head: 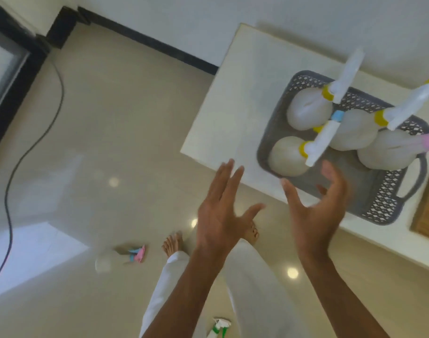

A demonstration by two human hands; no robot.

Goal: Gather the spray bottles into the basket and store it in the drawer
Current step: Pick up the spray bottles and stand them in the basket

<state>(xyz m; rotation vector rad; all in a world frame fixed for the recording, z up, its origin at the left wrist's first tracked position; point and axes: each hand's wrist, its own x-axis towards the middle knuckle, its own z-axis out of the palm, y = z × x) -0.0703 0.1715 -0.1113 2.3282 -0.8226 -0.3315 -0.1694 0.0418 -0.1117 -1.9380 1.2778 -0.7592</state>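
On the white table (pixel 233 98) by the wall sits a grey lattice basket (pixel 384 206) with a loop handle at its near-right end, and four spray bottles stand inside it: three with yellow collars (pixel 306 111) and one with a pink and blue trigger (pixel 384 152) at the right end. Their nozzles jut above the rim. Both hands are raised in front of the basket's near corner, empty. The left hand (pixel 220 215) has its fingers (pixel 227 178) spread flat, palm down, and is not touching anything; the right hand (pixel 316 211) is cupped open with its thumb (pixel 291 193) towards the basket's edge, close to it, though whether it touches I cannot tell through the blur.

The gathering does not look finished — a pink-triggered bottle (pixel 106 262) lies on the floor (pixel 111 130) to the left of the person's bare feet, well apart from the table, and a green-triggered bottle (pixel 217 329) shows at the bottom edge between the white trouser legs. A dark cable (pixel 33 145) snakes across the tiles further left.

So the step in hand seems to fall between placements. The next move, as I judge it, calls for bending down to the floor for one of the stray bottles and standing it in the free space at the basket's near side, without knocking over the bottles already there. No drawer is in view — only a strip of wood surface (pixel 428 211) at the right edge.
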